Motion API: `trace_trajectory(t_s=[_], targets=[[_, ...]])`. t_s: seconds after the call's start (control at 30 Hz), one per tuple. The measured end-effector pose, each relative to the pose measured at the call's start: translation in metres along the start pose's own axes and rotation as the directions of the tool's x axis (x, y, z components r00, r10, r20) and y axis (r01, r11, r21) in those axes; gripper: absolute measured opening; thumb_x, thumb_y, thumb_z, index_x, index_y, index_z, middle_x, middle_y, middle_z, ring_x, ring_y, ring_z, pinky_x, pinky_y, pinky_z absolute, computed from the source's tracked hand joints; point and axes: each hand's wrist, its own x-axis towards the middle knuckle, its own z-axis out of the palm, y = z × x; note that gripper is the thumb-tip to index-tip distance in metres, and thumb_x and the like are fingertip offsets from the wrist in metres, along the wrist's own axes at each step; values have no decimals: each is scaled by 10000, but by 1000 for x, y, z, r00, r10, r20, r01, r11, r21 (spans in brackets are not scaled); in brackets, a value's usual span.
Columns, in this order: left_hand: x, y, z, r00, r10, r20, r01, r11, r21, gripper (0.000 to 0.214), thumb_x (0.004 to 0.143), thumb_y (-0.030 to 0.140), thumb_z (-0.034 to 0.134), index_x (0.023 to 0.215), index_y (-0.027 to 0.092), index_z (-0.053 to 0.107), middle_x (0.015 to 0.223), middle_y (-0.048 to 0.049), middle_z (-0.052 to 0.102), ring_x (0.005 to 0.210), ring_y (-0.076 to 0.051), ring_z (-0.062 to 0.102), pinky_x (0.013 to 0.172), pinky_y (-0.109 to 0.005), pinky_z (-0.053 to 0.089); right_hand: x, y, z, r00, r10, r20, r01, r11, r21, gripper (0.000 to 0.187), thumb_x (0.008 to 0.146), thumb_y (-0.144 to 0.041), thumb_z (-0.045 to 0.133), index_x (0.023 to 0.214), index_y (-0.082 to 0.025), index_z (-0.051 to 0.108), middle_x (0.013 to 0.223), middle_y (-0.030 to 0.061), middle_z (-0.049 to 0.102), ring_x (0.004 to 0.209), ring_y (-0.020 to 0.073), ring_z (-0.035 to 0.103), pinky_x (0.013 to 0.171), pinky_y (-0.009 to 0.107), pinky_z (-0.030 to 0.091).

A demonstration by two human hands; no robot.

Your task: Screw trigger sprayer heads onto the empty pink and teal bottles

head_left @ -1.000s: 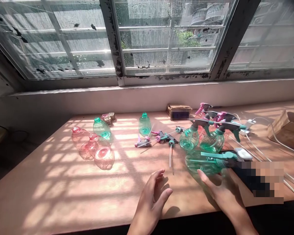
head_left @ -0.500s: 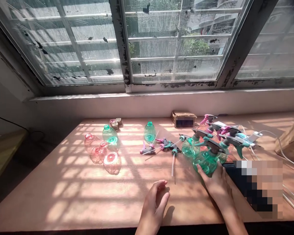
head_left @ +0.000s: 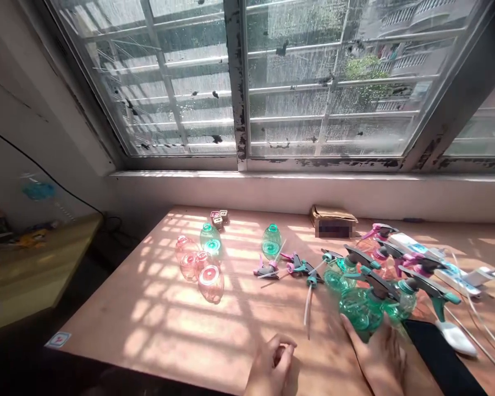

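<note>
At the right of the table, my right hand (head_left: 377, 346) is closed around the lower part of a green spray bottle (head_left: 361, 311), which stands upright with a grey and green trigger head. Other spray bottles with fitted heads crowd around it, among them a green one (head_left: 339, 278) and a pink one (head_left: 381, 267). My left hand (head_left: 272, 364) rests near the front edge, fingers curled in toward the thumb, with nothing seen in it. Loose trigger heads (head_left: 299, 267) with thin tubes lie beyond it. A headless green bottle (head_left: 271, 242) stands behind them.
Headless pink bottles (head_left: 211, 283) and another green bottle (head_left: 210, 239) sit at the left. Small boxes (head_left: 218, 221) and a cardboard box (head_left: 334, 223) are at the back. A phone (head_left: 441, 357), white case (head_left: 456, 338), power strip (head_left: 454, 283) and cables lie at the right.
The view has swung left, so the table things appear farther right and lower. My left hand's fingers have curled closer to the thumb. My right hand stays on the green spray bottle.
</note>
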Motion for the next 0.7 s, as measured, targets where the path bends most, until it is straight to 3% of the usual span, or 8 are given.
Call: trace_trajectory(t_s=[0.1, 0.23, 0.37, 0.5, 0.57, 0.6, 0.63, 0.7], targets=[[3, -4, 1, 1000, 0, 9, 0, 999, 50, 453, 798, 713, 739, 793, 260, 750, 489, 89, 375, 481, -125, 302, 529, -276, 276, -2, -3, 2, 1000, 17, 5, -17, 1000, 4, 1279, 824, -915, 410, 1629, 67, 251, 1517, 476, 479, 1431, 626, 465, 1093, 775, 413], [5, -7, -8, 1000, -10, 12, 10, 999, 32, 594, 783, 817, 687, 842, 229, 751, 473, 114, 259, 473, -107, 205, 518, -279, 170, -1, -9, 3, 999, 35, -12, -35, 999, 7, 1259, 831, -893, 434, 1636, 59, 256, 1505, 477, 492, 1400, 633, 501, 1104, 755, 416], [-3, -7, -17, 999, -12, -50, 11, 1000, -16, 693, 776, 880, 634, 910, 207, 734, 487, 101, 358, 442, -89, 252, 488, -272, 166, 6, -1, 3, 996, 56, 73, -55, 998, -4, 1277, 804, -868, 486, 1648, 53, 221, 1516, 466, 492, 1406, 623, 500, 1113, 746, 417], [-3, 4, -41, 970, 49, -238, -59, 998, -33, 616, 830, 789, 677, 1024, 205, 722, 601, 53, 534, 461, -101, 406, 461, -253, 290, 3, 16, 10, 996, 56, 73, -57, 998, 2, 1292, 763, -857, 605, 1681, -40, 206, 1510, 419, 531, 1355, 622, 549, 1040, 761, 478], [6, 13, -62, 923, 108, -368, -120, 993, -10, 568, 853, 711, 710, 1151, 229, 682, 863, -31, 688, 660, -172, 634, 528, -266, 457, -7, 19, 18, 999, -11, -42, 11, 1000, 19, 1229, 776, -835, 647, 1678, -91, 268, 1433, 387, 610, 1254, 624, 617, 967, 768, 516], [14, 18, -74, 893, 135, -429, -145, 989, 11, 551, 866, 664, 723, 1220, 249, 646, 1046, -71, 713, 827, -213, 705, 625, -294, 545, -15, 20, 22, 985, -45, -165, 50, 998, 29, 1161, 806, -814, 645, 1666, -106, 317, 1380, 371, 648, 1198, 614, 648, 944, 762, 527], [22, 23, -87, 855, 168, -490, -168, 985, 44, 562, 870, 638, 725, 1274, 265, 609, 1182, -96, 691, 978, -246, 715, 718, -328, 593, -23, 19, 26, 953, -83, -290, 101, 994, 46, 1091, 833, -781, 655, 1645, -108, 375, 1323, 357, 680, 1147, 598, 670, 917, 744, 544], [42, 31, -110, 763, 232, -603, -193, 973, 129, 626, 847, 624, 738, 1319, 257, 550, 1249, -119, 656, 1138, -294, 688, 848, -398, 614, -39, 14, 33, 863, -203, -463, 263, 962, 68, 988, 843, -690, 741, 1587, -91, 488, 1160, 301, 739, 1037, 559, 707, 799, 667, 600]])
